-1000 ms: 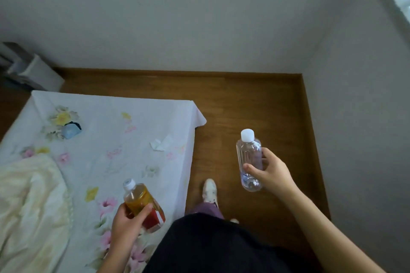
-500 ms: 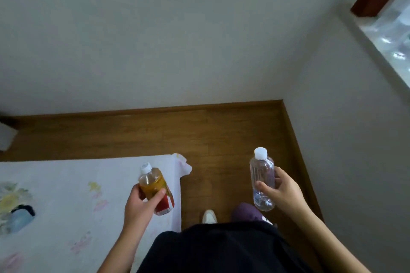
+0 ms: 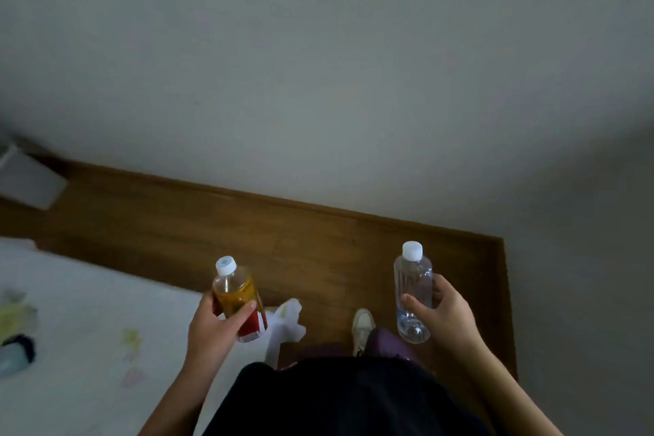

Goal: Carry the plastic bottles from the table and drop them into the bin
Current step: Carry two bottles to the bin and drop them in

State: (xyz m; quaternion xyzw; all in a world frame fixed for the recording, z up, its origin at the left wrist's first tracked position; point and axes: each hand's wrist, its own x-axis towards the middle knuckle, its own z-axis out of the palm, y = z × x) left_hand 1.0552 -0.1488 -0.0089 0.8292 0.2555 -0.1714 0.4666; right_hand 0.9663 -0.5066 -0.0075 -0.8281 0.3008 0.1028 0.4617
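My left hand [image 3: 212, 326] grips a plastic bottle of amber drink [image 3: 236, 292] with a white cap and a red label, held upright over the corner of the table [image 3: 88, 311], which is covered by a white flowered cloth. My right hand [image 3: 446, 317] grips a clear, nearly empty plastic bottle [image 3: 413, 290] with a white cap, upright above the wooden floor [image 3: 318, 248]. No bin is in view.
A grey wall runs along the far side and meets another wall at the right, closing a floor corner. A white box [image 3: 30, 180] stands on the floor at the far left. A small dark-and-blue object [image 3: 16, 352] lies on the cloth. My shoe [image 3: 362, 324] shows below.
The view has swung to the left and the window has left the frame. Both hands still hold their bottles; the amber bottle now sits over the table corner.
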